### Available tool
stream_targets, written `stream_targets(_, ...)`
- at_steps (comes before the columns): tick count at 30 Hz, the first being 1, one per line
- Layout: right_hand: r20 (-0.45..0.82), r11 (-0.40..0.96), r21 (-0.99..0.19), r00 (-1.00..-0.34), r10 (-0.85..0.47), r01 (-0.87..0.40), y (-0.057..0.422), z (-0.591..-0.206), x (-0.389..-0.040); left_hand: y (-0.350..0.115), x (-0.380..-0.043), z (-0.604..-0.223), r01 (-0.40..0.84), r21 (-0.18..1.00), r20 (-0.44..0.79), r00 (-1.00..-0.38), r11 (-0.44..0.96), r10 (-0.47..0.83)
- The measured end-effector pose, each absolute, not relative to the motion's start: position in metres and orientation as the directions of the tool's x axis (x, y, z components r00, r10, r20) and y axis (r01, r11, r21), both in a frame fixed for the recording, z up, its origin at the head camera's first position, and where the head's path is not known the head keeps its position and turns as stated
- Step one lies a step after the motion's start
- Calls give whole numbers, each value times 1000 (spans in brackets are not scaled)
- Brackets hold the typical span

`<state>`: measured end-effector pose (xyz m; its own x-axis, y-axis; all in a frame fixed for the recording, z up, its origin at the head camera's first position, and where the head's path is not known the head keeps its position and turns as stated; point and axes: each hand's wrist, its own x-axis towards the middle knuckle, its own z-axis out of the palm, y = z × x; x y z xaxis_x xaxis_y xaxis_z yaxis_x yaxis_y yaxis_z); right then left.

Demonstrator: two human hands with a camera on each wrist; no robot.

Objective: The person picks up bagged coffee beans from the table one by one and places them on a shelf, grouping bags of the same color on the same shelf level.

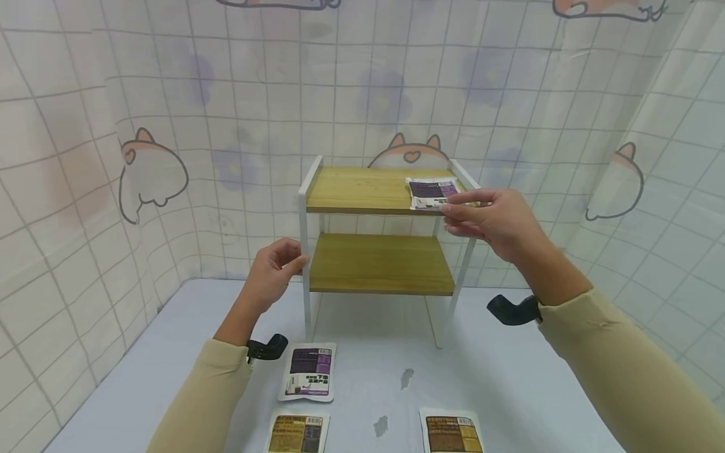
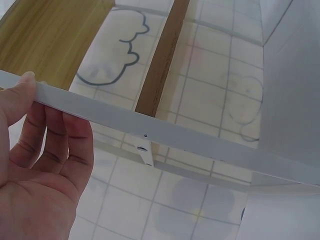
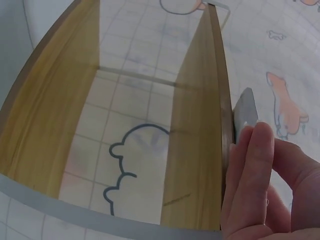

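A two-tier shelf rack with wooden boards and a white frame stands on the table. My left hand pinches its left front upright between thumb and fingers; the left wrist view shows the thumb over the white bar and the fingers curled beneath. On the right side of the top board lies a purple-and-white flat packet. My right hand holds that packet by its front right corner, at the board's edge. In the right wrist view, the packet's pale end shows beyond my fingertips.
Another purple-and-white packet lies on the table in front of the rack's left leg. Two brown-and-yellow packets lie nearer to me. Two grey patches mark the white tabletop. A printed curtain hangs behind.
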<state>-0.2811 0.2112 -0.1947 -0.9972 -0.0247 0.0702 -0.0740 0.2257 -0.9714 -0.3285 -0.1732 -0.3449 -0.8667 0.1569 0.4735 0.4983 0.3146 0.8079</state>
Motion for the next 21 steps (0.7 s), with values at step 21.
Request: stream_targets(21,182,116,-978,-978,97,-171,198,-205,-285,-173,-328,-345,499,814,474,-866,299,158)
